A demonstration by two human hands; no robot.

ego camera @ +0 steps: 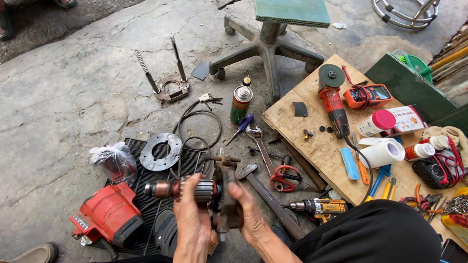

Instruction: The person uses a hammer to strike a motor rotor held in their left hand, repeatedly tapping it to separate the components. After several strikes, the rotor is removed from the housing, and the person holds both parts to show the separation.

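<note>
Held low over the black ribbed rubber mat (146, 204) on the concrete floor: a motor armature with copper-coloured commutator and grey laminated steel core (187, 189), its shaft end caught in a rusty dark metal bearing puller with a T-bar screw (225, 187). Left hand (192, 219) wrapped shut around the laminated core, fingers over the top. Right hand (248, 212) closed around the puller's body, thumb pressed along its side.

Likely heavy for its size and rigid, being steel and copper. Core probably the safest place to grip: broad, ridged, not slippery. Windings and commutator bars probably easy to nick, so best left untouched. Puller looks greasy or rusty, so perhaps prone to slip in the palm.

Near by on the mat: a red plastic power-tool housing (109, 214) to the left, a grey round metal flange plate with a centre hole (161, 151) beyond. To the right on the floor, a steel hammer with dark handle (265, 192), red-handled snips (285, 176), a yellow and black cordless drill (321, 207). Further right, a low plywood board (297, 124) carrying a red angle grinder (334, 104), an orange multimeter (368, 95) and a white paper roll (387, 152).
</note>
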